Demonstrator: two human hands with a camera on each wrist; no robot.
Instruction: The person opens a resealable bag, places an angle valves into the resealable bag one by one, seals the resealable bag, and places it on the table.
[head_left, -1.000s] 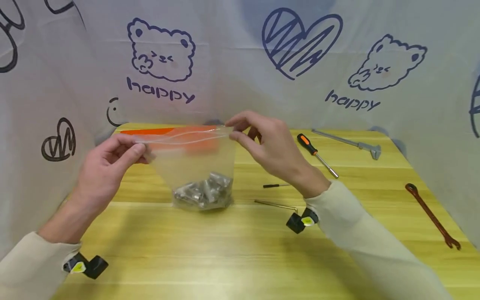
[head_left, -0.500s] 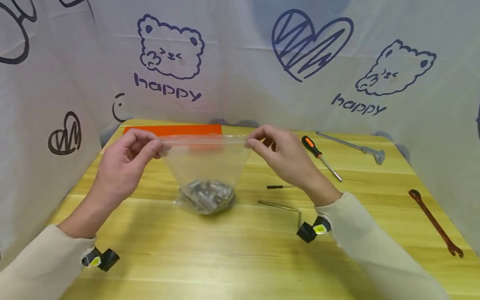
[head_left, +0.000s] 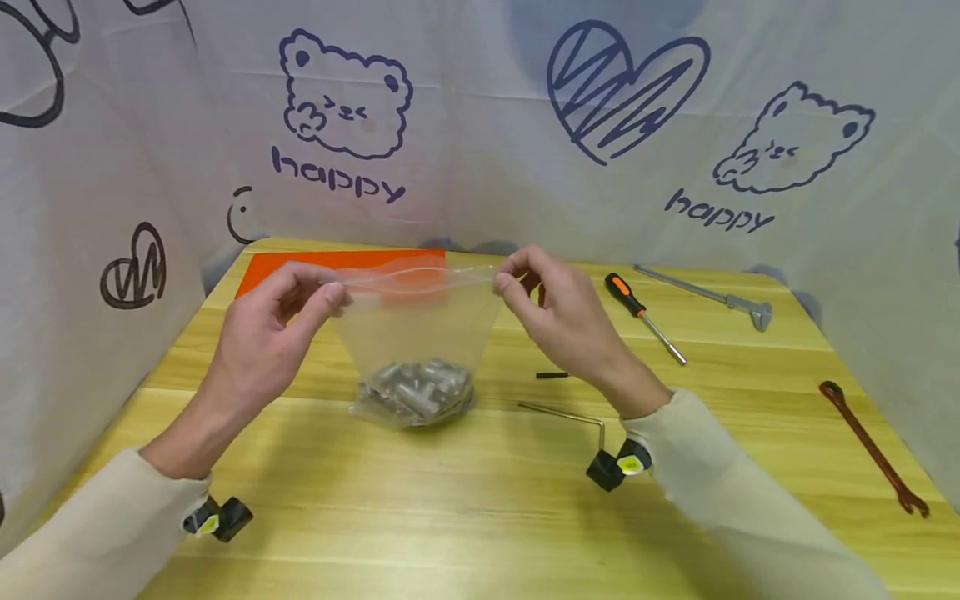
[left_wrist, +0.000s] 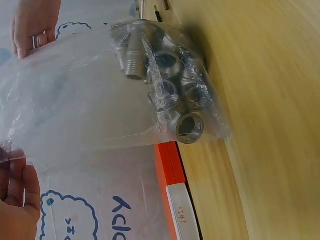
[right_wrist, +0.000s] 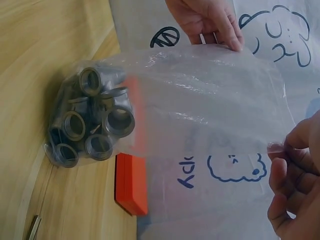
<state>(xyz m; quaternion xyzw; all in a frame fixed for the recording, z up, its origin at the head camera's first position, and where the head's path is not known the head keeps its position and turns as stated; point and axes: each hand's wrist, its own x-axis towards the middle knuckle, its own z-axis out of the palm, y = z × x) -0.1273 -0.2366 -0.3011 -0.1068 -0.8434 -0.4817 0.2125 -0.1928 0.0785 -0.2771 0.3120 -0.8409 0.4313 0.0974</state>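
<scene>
A clear zip-lock bag (head_left: 420, 329) stands stretched upright between the two hands, its zip strip at the top. My left hand (head_left: 270, 333) pinches the bag's upper left corner between thumb and fingers. At the opposite upper corner, my right hand (head_left: 558, 317) pinches the plastic the same way. Silvery metal threaded pipe fittings (head_left: 420, 390) lie heaped in the bottom of the bag, close over the table. Both wrist views show the fittings (left_wrist: 190, 127) through the plastic, several with round threaded openings (right_wrist: 120, 121). The zip edges bow slightly apart in the head view.
Behind the bag lies an orange box (head_left: 277, 265). To the right are a screwdriver (head_left: 645, 317), a caliper (head_left: 705, 293), a brass-coloured L-shaped hex key (head_left: 566, 412), a small dark driver (head_left: 552, 375) and a reddish-brown wrench (head_left: 873, 450). White cloth walls surround the wooden table (head_left: 420, 517).
The bag's top has shifted right and levelled, with the left hand moving right along with it. The zip edges look closer together half a second ago and bowed apart now. Both hands keep their pinch.
</scene>
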